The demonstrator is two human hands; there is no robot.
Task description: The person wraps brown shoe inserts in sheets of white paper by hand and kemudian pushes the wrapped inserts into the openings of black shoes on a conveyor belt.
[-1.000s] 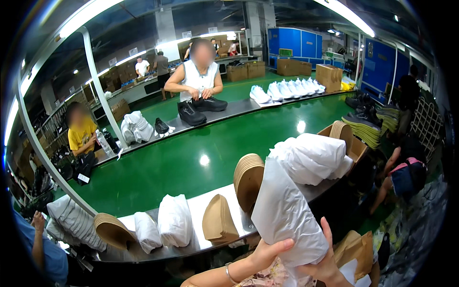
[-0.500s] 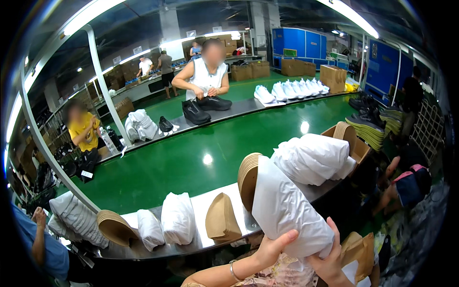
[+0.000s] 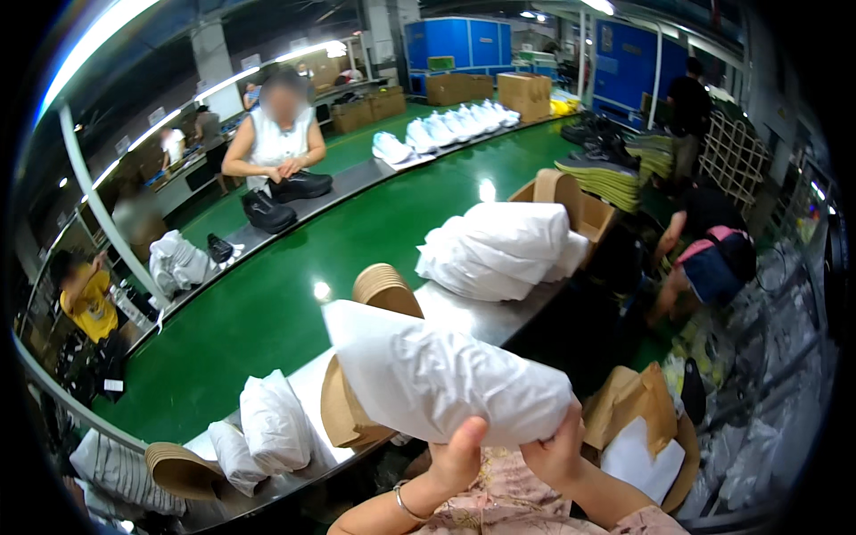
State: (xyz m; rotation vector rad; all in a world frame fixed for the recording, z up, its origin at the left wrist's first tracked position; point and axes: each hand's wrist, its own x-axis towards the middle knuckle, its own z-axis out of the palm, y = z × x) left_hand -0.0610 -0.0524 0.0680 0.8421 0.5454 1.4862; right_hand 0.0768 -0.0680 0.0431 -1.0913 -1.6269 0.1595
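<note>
A crumpled white paper bundle, wide at its left end, lies across both palms in front of my chest. My left hand grips its lower edge near the middle, thumb pressed on the paper. At the bundle's right end, my right hand is closed around the paper. What the paper contains, if anything, is hidden. Behind the bundle, a stack of curved brown cardboard pieces stands on the metal ledge; another curved brown cardboard piece shows below it.
More white bundles stand at the left of the ledge, and a white pile lies at the right beside a cardboard box. Across the green conveyor belt, a person handles black shoes. Brown paper sits at my right.
The paper bundle has swung from steeply slanted to nearly level, its wide end moving left and down. My hands have turned with it. The whole view has shifted to the right.
</note>
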